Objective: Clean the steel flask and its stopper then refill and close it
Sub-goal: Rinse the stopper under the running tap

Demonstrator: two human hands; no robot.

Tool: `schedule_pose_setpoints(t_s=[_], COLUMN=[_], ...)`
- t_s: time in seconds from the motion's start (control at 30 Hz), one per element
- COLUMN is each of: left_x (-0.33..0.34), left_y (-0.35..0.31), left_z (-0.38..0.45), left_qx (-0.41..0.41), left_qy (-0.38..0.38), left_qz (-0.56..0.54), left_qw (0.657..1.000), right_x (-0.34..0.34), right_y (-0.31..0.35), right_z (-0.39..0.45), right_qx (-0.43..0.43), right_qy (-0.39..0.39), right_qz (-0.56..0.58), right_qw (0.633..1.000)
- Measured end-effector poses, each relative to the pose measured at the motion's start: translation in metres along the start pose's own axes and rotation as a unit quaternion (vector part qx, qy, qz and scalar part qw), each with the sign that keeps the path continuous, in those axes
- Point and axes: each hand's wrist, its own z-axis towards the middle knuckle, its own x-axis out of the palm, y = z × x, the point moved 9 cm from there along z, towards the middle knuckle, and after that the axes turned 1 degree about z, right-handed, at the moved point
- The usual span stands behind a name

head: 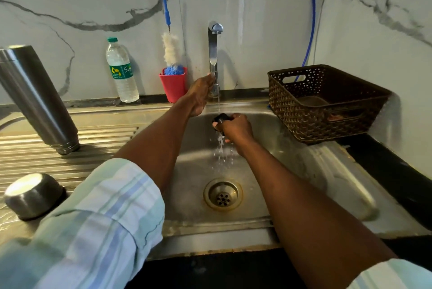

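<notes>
While the right hand [236, 128] is gripping the black stopper [221, 118] with its fingers curled round it, it is holding the piece directly under the thin stream from the tap [214, 54], over the sink [292, 171], so runoff is dropping straight toward the drain [222, 194] rather than onto the worktop. The left hand [198, 97] is reaching up to the tap lever, fingertips pinching it, likely so flow can be adjusted without letting go of the stopper; exact finger curl is partly hidden behind the hand.

The steel flask [35, 99] is standing mouth-down and tilted in this wide-angle view on the ribbed drainboard [93, 139] at left, well apart from both hands. Inverted placement probably means it is draining. The steel cap [32, 195] is sitting inverted near the front left edge, also apart from the flask.

The bottle brush [170, 52] is standing in the red cup [174, 84] against the wall, just left of the tap, within reach but untouched. A plastic water bottle [121, 71] is standing beside it, cap on, possibly the refill source, though that is a guess. The brown basket [325, 101] is sitting on the sink's right edge.

Judgement: stopper rinse is underway; refill and closing are not yet done. Risk: the wet stopper is slipping-prone, and a drop goes toward the drain.
</notes>
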Motion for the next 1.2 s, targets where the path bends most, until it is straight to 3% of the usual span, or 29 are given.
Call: schedule_pose_setpoints(t_s=[0.17,0.27,0.47,0.6,0.77,1.13,1.2], left_x=[0.004,0.003,-0.013,-0.012,-0.009,-0.014,-0.014], left_y=[0.000,0.011,0.057,0.069,0.061,0.072,0.072], left_z=[-0.023,-0.040,-0.082,-0.094,-0.091,-0.083,-0.083], left_qx=[-0.003,0.006,-0.003,-0.001,0.020,0.013,0.012], left_qy=[-0.042,-0.071,-0.097,-0.089,-0.087,-0.073,-0.072], left_qz=[0.034,0.134,0.303,0.394,0.445,0.542,0.543], left_qw=[0.999,0.988,0.948,0.915,0.891,0.837,0.837], right_x=[-0.008,-0.008,-0.008,-0.002,0.004,-0.002,0.004], right_y=[0.002,0.009,0.024,0.023,0.024,0.017,0.013], right_z=[-0.004,-0.009,-0.024,-0.020,-0.016,-0.012,-0.012], right_qx=[0.010,0.006,-0.036,-0.050,-0.082,-0.045,-0.042], right_qy=[-0.005,-0.007,-0.031,-0.007,-0.008,0.003,0.022], right_qz=[-0.021,-0.036,-0.089,-0.155,-0.254,-0.217,-0.253], right_qw=[1.000,0.999,0.995,0.987,0.964,0.975,0.966])
